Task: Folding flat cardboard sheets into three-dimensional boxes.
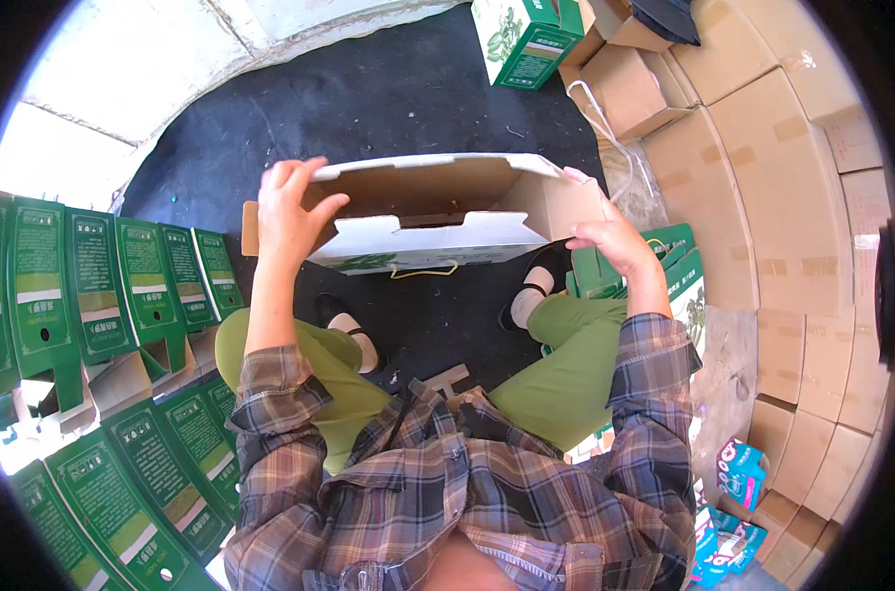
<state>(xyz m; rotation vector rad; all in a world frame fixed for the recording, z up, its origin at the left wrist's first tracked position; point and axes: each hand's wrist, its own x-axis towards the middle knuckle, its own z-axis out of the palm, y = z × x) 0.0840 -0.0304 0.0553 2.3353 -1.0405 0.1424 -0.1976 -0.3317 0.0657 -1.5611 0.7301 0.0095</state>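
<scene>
We have the white-and-green cardboard carton with a brown interior (457, 236) in front of us, above the space between our feet, its mouth open upward; we cannot tell whether its base touches the black ground sheet (398, 108). Our left hand (295, 212) grips its left end at the rim, thumb inward, and our right hand (610, 236) grasps the right end. We judge the step in hand to be squaring up the open carton; the next move calls for both ends held evenly and the flaps kept clear. Beyond, rows of green cardboard cartons with white bands (150, 271) stand at our left, and stacked plain brown cardboard boxes (802, 167) at our right.
</scene>
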